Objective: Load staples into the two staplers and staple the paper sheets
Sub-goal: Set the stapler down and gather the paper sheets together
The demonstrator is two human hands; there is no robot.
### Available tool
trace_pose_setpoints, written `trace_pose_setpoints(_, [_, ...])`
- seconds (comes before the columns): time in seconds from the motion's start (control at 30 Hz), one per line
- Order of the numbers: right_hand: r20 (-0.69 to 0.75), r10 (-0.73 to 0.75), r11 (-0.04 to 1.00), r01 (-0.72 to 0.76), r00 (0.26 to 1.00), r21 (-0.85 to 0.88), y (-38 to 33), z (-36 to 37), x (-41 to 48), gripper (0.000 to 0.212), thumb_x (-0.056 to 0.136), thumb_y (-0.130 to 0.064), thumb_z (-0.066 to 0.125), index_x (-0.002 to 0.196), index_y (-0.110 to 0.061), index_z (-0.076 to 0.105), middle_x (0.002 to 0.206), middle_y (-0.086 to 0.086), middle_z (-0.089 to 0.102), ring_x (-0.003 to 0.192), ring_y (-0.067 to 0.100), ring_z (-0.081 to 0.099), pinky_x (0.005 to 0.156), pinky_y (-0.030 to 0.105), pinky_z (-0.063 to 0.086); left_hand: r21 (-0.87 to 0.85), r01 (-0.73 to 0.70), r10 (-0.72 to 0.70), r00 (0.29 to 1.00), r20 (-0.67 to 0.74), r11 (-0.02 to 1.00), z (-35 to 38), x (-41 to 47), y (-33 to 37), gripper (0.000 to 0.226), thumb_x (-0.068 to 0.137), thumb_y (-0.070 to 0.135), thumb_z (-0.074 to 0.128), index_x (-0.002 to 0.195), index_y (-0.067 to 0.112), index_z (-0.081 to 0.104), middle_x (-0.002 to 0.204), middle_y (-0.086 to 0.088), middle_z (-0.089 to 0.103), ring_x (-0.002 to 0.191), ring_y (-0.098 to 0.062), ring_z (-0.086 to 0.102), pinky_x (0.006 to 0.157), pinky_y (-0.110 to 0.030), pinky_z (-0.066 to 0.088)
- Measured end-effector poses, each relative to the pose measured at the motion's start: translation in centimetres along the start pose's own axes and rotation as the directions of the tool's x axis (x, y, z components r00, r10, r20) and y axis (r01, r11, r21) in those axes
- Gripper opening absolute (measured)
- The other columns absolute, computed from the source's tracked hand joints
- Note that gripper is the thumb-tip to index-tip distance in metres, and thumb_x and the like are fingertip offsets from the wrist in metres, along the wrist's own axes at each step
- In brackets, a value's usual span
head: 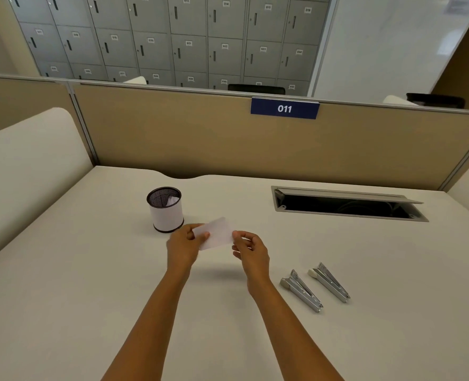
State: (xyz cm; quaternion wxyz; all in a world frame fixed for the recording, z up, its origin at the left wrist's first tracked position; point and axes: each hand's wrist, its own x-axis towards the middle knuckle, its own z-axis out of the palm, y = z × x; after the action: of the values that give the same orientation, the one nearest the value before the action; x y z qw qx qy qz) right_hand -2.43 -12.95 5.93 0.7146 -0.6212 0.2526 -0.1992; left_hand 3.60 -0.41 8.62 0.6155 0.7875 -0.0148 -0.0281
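Sheet: small white paper sheet, blurred, above the beige desk, long axis left-right between your hands.
Fingers: your left hand and right hand each pinch one short end.

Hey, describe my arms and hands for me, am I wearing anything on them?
Nothing worn shows. The left arm and right arm are bare up to the picture's lower edge, with no sleeve in view. The left hand and right hand have no gloves, and no watch, bracelet or ring can be made out.
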Motion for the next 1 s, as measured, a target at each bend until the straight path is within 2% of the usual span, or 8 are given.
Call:
trace_pose_setpoints(0.07, [-0.004, -0.144, 0.949, 0.137, 0.990, -0.285, 1.2, -0.9, 0.1, 0.022, 0.087, -0.035, 0.061, 0.099, -0.018, 0.061, 0.097, 0.000, 0.064, 0.094, 0.018, 0.060, 0.078, 0.022, 0.049, 0.025, -0.057, 0.060, 0.991, -0.122, 0.998, -1.4, 0.9, 0.8, 0.024, 0.082, 0.012, 0.065, 0.105, 0.008, 0.066, 0.100, -0.014, 0.070, 0.090, -0.026, 0.063, 0.071, -0.025, 0.047])
trace_pose_setpoints(0.17, [0.176, -0.269, 0.576, 0.305, 0.947, -0.758, 3.8, -2.7, 0.5, 0.034, 0.093, -0.036, 0.049, 0.119, -0.015, 0.054, 0.122, 0.002, 0.056, 0.116, 0.020, 0.048, 0.095, 0.029, 0.040, 0.106, -0.114, 0.140, 0.947, -0.289, 0.988, -3.5, 2.8, 2.3, 0.026, 0.085, 0.013, 0.063, 0.108, 0.002, 0.065, 0.101, -0.018, 0.069, 0.094, -0.032, 0.063, 0.080, -0.034, 0.049])
trace_pose_setpoints(0.2, [0.225, -0.264, 0.471, 0.329, 0.938, -0.818, 4.5, -3.1, 0.6, 0.037, 0.094, -0.036, 0.047, 0.124, -0.014, 0.052, 0.130, 0.002, 0.052, 0.122, 0.020, 0.044, 0.100, 0.029, 0.037, 0.121, -0.128, 0.162, 0.930, -0.330, 0.984, -4.1, 3.5, 2.8, 0.026, 0.086, 0.014, 0.062, 0.109, 0.002, 0.065, 0.103, -0.018, 0.068, 0.096, -0.032, 0.063, 0.083, -0.035, 0.049])
trace_pose_setpoints(0.27, [0.272, -0.253, 0.357, 0.351, 0.928, -0.866, 5.6, -3.6, 0.8, 0.041, 0.095, -0.038, 0.042, 0.129, -0.016, 0.048, 0.140, 0.001, 0.044, 0.130, 0.018, 0.036, 0.105, 0.028, 0.030, 0.148, -0.161, 0.207, 0.900, -0.384, 0.976, -5.2, 5.0, 3.5, 0.025, 0.087, 0.014, 0.059, 0.108, 0.001, 0.064, 0.107, -0.017, 0.068, 0.098, -0.030, 0.062, 0.084, -0.031, 0.048])
trace_pose_setpoints(0.5, [0.259, -0.312, 0.317, 0.357, 0.914, -0.879, 6.1, -3.5, 0.8, 0.040, 0.095, -0.042, 0.039, 0.129, -0.023, 0.049, 0.140, -0.005, 0.044, 0.131, 0.013, 0.036, 0.107, 0.027, 0.031, 0.358, -0.159, 0.309, 0.856, -0.415, 0.920, -6.7, 9.6, 4.5, 0.022, 0.088, 0.008, 0.056, 0.105, -0.002, 0.065, 0.107, -0.021, 0.067, 0.096, -0.033, 0.062, 0.074, -0.025, 0.043])
trace_pose_setpoints(0.67, [0.253, -0.324, 0.324, 0.358, 0.912, -0.876, 6.3, -3.7, 0.6, 0.040, 0.094, -0.042, 0.041, 0.128, -0.022, 0.051, 0.138, -0.005, 0.047, 0.130, 0.014, 0.039, 0.107, 0.030, 0.035, 0.492, -0.086, 0.272, 0.908, -0.319, 0.866, -6.1, 11.7, 4.1, 0.021, 0.088, 0.002, 0.051, 0.102, -0.006, 0.066, 0.100, -0.025, 0.066, 0.090, -0.036, 0.063, 0.067, -0.033, 0.047])
trace_pose_setpoints(0.8, [0.244, -0.324, 0.332, 0.352, 0.914, -0.875, 6.5, -3.6, 0.8, 0.040, 0.094, -0.043, 0.041, 0.127, -0.024, 0.050, 0.138, -0.008, 0.046, 0.131, 0.012, 0.038, 0.109, 0.029, 0.033, 0.610, -0.013, 0.202, 0.949, -0.241, 0.792, -5.2, 13.5, 3.7, 0.018, 0.086, -0.002, 0.051, 0.091, -0.010, 0.065, 0.080, -0.024, 0.060, 0.071, -0.032, 0.056, 0.064, -0.033, 0.044])
trace_pose_setpoints(1.0, [0.238, -0.298, 0.339, 0.336, 0.924, -0.879, 6.5, -3.5, 0.8, 0.040, 0.094, -0.044, 0.039, 0.129, -0.026, 0.048, 0.139, -0.009, 0.043, 0.132, 0.011, 0.035, 0.109, 0.028, 0.031, 0.696, 0.022, 0.115, 0.982, -0.150, 0.718, -4.0, 14.6, 2.9, 0.023, 0.082, 0.011, 0.066, 0.095, -0.007, 0.064, 0.098, -0.026, 0.065, 0.088, -0.040, 0.064, 0.073, -0.038, 0.052])
